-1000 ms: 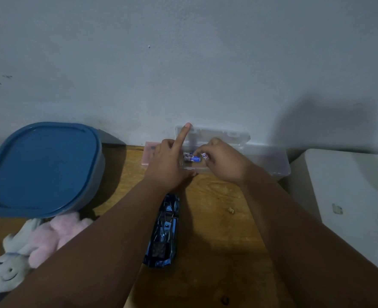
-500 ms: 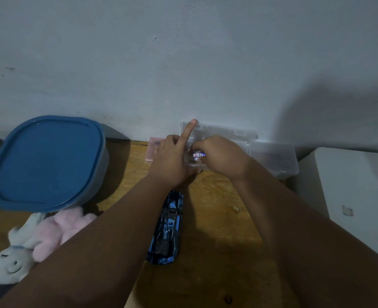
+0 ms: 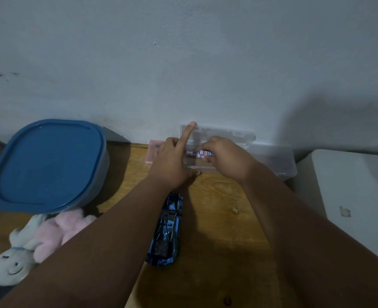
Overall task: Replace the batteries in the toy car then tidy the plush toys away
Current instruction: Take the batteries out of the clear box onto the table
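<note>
A blue toy car (image 3: 167, 232) lies underside up on the wooden table (image 3: 216, 230), partly under my left forearm. Against the wall stands a clear plastic box (image 3: 219, 138) with its lid raised. My left hand (image 3: 172, 161) rests at the box's left end, its index finger pointing up against the lid. My right hand (image 3: 224, 158) is inside the box, fingers pinched on blue and white batteries (image 3: 202, 154). A white and pink plush rabbit (image 3: 34, 243) lies at the left front.
A large grey tub with a blue lid (image 3: 48, 165) stands at the left. A pink flat case (image 3: 153, 151) lies beside the clear box. A second clear container (image 3: 281, 161) and a white block (image 3: 356, 196) are at the right.
The view shifted slightly. My right hand has raised the batteries a little inside the box; my left hand keeps its place with the finger up.
</note>
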